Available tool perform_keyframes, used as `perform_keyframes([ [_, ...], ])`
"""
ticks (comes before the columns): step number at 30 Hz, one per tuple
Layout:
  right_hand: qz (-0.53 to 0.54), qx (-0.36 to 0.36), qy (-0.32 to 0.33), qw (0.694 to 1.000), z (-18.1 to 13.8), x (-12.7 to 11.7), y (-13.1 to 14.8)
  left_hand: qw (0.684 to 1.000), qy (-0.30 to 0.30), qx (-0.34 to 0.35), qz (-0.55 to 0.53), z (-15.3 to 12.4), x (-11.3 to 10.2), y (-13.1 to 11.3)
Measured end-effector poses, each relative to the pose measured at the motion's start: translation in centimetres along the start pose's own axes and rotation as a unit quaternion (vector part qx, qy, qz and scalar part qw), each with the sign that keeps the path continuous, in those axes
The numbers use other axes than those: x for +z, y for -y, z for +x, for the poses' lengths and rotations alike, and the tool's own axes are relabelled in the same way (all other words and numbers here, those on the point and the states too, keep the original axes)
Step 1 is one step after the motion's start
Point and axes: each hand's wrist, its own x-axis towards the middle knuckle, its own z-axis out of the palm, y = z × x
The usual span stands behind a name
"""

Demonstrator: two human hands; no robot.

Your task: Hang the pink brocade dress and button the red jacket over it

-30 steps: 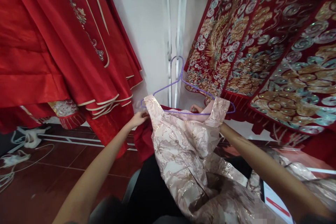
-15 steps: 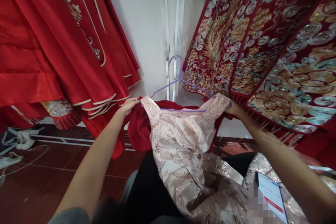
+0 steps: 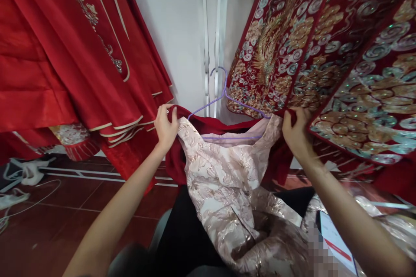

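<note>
"Going by the purple hanger (image 3: 224,91), where is the dress?"

"The pale pink brocade dress (image 3: 221,194) hangs below it, one strap over each end of the hanger, the patterned skirt spilling down from there in folds toward the person's lap"

"And the left hand?"

"The left hand (image 3: 166,126) is just beyond the hanger's left end, next to the strap. Its thumb and fingers pinch the edge of a dark red cloth (image 3: 214,124)"

"Is the right hand doing likewise?"

"Yes, the right hand (image 3: 296,125) is just past the hanger's right end, thumb and bent fingers pinching the same sort of dark red fabric. I can't tell whether either hand also presses on the dress straps"

"How does that cloth lie?"

"It runs behind the hanger from hand to hand, with loose folds dropping below both ends"

"What's around the hanger?"

"Above it, white metal poles (image 3: 206,30); its hook overlaps one in view, but I can't tell if it is hung there. To its left, a bright red garment with cream piping (image 3: 94,73); to its right, a dark red sequined garment with gold flowers (image 3: 308,52)"

"Anything lower?"

"Below it to the right, a phone (image 3: 339,238) with a lit screen; below to the left, red floor tiles (image 3: 97,199)"
</note>
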Motion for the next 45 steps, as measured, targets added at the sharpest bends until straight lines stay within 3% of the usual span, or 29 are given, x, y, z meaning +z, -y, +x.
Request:
perform_keyframes([
  [1,-0.052,-0.027,-0.021,0.998,-0.8,-0.5,0.9,1.0,-0.002,0.003,0.004,-0.5,-0.2,-0.5],
  [4,-0.101,0.009,-0.042,0.994,-3.1,-1.2,2.8,0.999,0.014,0.004,0.035,-2.1,-0.7,-1.2],
  [9,0.025,0.077,-0.012,0.997,-4.6,0.7,4.2,0.991,0.122,-0.008,0.043,-3.0,-0.3,-1.8],
  [14,0.155,0.09,0.012,0.984,-6.0,2.9,7.3,0.992,0.052,-0.062,-0.094,-3.1,1.4,-5.4],
  [18,0.242,0.055,0.161,0.955,-9.9,3.8,9.2,0.972,0.146,-0.07,-0.171,-5.8,2.3,-6.6],
  [20,0.238,0.041,0.257,0.936,-11.7,3.6,9.0,0.965,0.163,-0.084,-0.185,-6.9,2.2,-5.6],
  [22,0.223,0.051,0.313,0.922,-12.7,2.9,8.3,0.965,0.177,-0.085,-0.175,-7.3,1.7,-4.4],
  [27,0.138,0.057,0.339,0.929,-11.9,0.5,6.2,0.982,0.154,-0.082,-0.067,-6.7,-0.9,-3.4],
  [30,0.094,0.032,0.35,0.931,-10.9,0.0,6.1,0.98,0.179,-0.083,-0.024,-6.2,-1.8,-3.9],
  [34,0.065,-0.109,0.331,0.935,-9.9,0.7,8.7,0.971,0.221,-0.086,-0.027,-5.7,-0.8,-5.3],
  [36,0.091,-0.191,0.333,0.919,-9.8,1.2,10.8,0.968,0.227,-0.082,-0.063,-5.5,0.3,-6.5],
  [38,0.156,-0.222,0.364,0.891,-10.0,1.5,12.6,0.963,0.236,-0.07,-0.109,-5.4,1.2,-7.6],
  [42,0.255,-0.185,0.471,0.824,-11.3,1.7,13.3,0.946,0.278,-0.062,-0.154,-5.8,1.7,-8.1],
  [43,0.249,-0.166,0.484,0.822,-11.7,1.7,12.8,0.943,0.29,-0.065,-0.146,-6.1,1.5,-7.7],
  [45,0.204,-0.133,0.462,0.853,-12.1,1.8,11.4,0.944,0.304,-0.066,-0.115,-6.6,1.2,-6.8],
])
